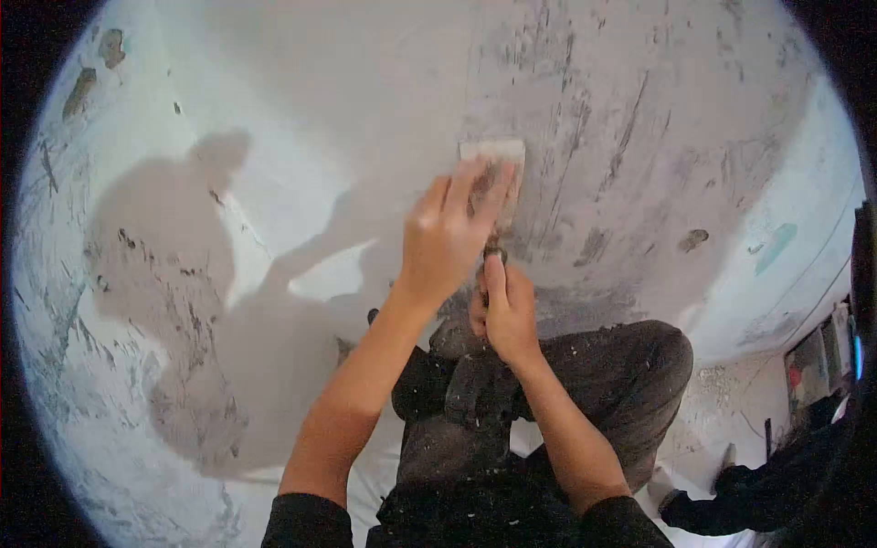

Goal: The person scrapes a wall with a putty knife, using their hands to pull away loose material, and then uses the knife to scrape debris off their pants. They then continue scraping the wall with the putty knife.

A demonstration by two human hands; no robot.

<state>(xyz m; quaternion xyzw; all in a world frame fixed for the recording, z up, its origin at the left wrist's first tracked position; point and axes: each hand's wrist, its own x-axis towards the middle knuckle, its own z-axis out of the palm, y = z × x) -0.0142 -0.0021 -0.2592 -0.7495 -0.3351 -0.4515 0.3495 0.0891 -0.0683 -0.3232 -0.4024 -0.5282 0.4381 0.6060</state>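
Observation:
A putty knife (pixel 493 149) with a wide, pale blade lies against the grey, streaked wall surface (pixel 594 119) in front of me. My right hand (pixel 508 306) is wrapped round its handle, the thumb laid along the top. Higher up, my left hand (pixel 449 230) rests on the blade with its fingers stretched out and apart, slightly blurred. Those fingers cover much of the blade. To the right of the blade the surface carries dark scratches and smears; to its left the coating looks smoother.
My bent knees (pixel 649 356) in dark, speckled trousers are close below my hands. At the lower right, a person's dark-clothed leg (pixel 740 493) is beside the floor (pixel 722 402). A dark tray-like object (pixel 816 361) stands at the right edge. A shadow falls on the left.

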